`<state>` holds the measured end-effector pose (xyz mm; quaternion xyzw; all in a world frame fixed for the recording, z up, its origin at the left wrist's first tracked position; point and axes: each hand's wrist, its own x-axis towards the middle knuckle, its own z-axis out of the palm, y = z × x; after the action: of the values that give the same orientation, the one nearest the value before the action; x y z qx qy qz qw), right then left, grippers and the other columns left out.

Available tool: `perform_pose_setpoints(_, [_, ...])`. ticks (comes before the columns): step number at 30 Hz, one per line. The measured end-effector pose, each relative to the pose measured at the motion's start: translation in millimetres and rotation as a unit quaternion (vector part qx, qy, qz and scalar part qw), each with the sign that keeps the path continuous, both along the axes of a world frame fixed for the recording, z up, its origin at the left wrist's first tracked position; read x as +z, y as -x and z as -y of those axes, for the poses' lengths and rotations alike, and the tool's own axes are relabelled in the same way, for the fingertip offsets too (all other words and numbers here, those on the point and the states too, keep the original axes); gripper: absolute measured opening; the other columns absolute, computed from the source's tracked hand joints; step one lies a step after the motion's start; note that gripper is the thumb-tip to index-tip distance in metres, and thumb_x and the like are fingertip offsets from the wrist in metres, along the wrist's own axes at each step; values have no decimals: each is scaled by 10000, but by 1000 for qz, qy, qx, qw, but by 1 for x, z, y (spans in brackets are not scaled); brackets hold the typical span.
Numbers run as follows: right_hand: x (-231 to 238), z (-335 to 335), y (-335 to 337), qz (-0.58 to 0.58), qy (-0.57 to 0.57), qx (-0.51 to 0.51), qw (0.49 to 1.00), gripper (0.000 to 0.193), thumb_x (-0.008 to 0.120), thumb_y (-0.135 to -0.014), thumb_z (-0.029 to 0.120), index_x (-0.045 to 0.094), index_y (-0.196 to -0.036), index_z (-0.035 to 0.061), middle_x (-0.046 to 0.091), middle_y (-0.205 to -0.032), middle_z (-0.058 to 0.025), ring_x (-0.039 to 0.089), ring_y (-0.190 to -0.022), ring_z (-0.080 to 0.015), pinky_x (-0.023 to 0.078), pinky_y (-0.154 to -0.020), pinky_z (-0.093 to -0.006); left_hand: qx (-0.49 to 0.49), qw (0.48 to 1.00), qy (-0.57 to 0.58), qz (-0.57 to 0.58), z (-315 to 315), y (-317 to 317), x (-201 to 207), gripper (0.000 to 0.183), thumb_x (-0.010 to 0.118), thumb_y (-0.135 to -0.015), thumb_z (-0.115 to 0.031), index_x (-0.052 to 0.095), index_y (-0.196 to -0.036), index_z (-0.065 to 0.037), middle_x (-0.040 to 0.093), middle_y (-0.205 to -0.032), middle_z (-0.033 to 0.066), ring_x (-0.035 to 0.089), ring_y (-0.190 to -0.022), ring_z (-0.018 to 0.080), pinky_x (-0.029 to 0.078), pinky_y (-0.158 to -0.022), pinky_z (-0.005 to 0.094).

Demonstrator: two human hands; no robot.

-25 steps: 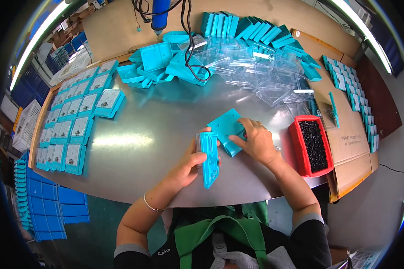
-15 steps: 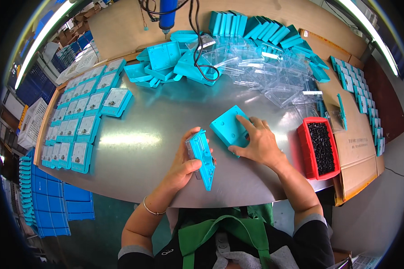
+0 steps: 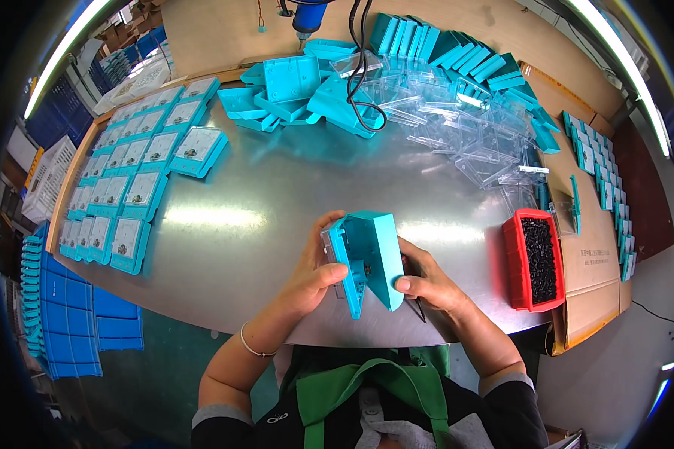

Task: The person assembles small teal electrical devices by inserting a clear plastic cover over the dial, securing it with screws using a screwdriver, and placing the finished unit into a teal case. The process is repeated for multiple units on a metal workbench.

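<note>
My left hand (image 3: 312, 271) grips a teal meter front panel (image 3: 350, 273) with a clear cover, held on edge, its inner side turned right. In my right hand (image 3: 432, 280) is a teal plastic back shell (image 3: 383, 258), tilted upright, with the thumb on its near edge and the other fingers mostly hidden behind it. The two parts stand close together over the near table edge, a narrow gap open between them toward me. Small fittings show inside the gap, too small to name. A thin dark cord or rod (image 3: 421, 310) sticks out below my right hand.
Rows of assembled teal meters (image 3: 140, 191) lie at left. Behind are loose teal shells (image 3: 292, 79) and piled clear covers (image 3: 464, 135). A red bin (image 3: 514, 258) of small black parts stands at right by cardboard (image 3: 591, 269). A blue electric screwdriver (image 3: 308, 19) hangs above.
My right hand has lifted the teal back shell off the table and brought it left, upright beside the front panel in my left hand. The view has shifted slightly.
</note>
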<state>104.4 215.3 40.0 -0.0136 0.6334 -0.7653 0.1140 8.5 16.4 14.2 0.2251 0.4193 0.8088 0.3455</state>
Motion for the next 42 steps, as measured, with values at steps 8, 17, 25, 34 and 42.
perform_pose_setpoints(8, [1, 6, -14, -50, -97, -2, 994, 992, 794, -673, 189, 225, -1475, 56, 335, -1463, -174, 302, -1363, -293, 249, -1108, -397, -8, 993, 77, -91, 0, -17, 18, 1014, 811, -680, -268, 156, -1437, -105, 278, -1392, 118, 327, -1308, 283, 300, -1077, 448])
perform_pose_setpoints(17, [-4, -2, -20, -190, -205, 21, 960, 1007, 842, -648, 152, 262, -1470, 115, 305, -1476, -160, 326, -1344, -292, 361, -1040, -381, 42, 951, 98, -291, -5, -29, 10, 1064, 826, -656, -280, 124, -1437, -111, 251, -1384, 160, 301, -1306, 302, 312, -1053, 451])
perform_pose_setpoints(25, [35, 33, -32, -275, -394, -166, 861, 683, 767, -733, 180, 445, -1293, -40, 658, -913, -189, 664, -718, -262, 530, -610, -343, 281, 816, 154, -481, -20, -28, -3, 1026, 860, -568, -160, 246, -1390, -112, 301, -1319, 203, 362, -1211, 351, 368, -964, 472])
perform_pose_setpoints(34, [15, 39, -14, -336, -429, -220, 809, 573, 791, -698, 176, 506, -1145, -40, 600, -736, -130, 610, -582, -242, 500, -531, -335, 314, 770, 152, -535, -8, -24, -4, 1064, 886, -582, -249, 253, -1423, -91, 320, -1376, 227, 374, -1232, 360, 364, -988, 464])
perform_pose_setpoints(42, [16, 22, -13, -334, -406, -102, 845, 622, 795, -693, 180, 487, -1194, -23, 619, -812, -146, 585, -541, -253, 499, -550, -347, 17, 961, 111, -252, 35, 17, 11, 762, 816, -709, -158, 399, -1325, 5, 520, -1274, 151, 522, -1159, 212, 439, -971, 336])
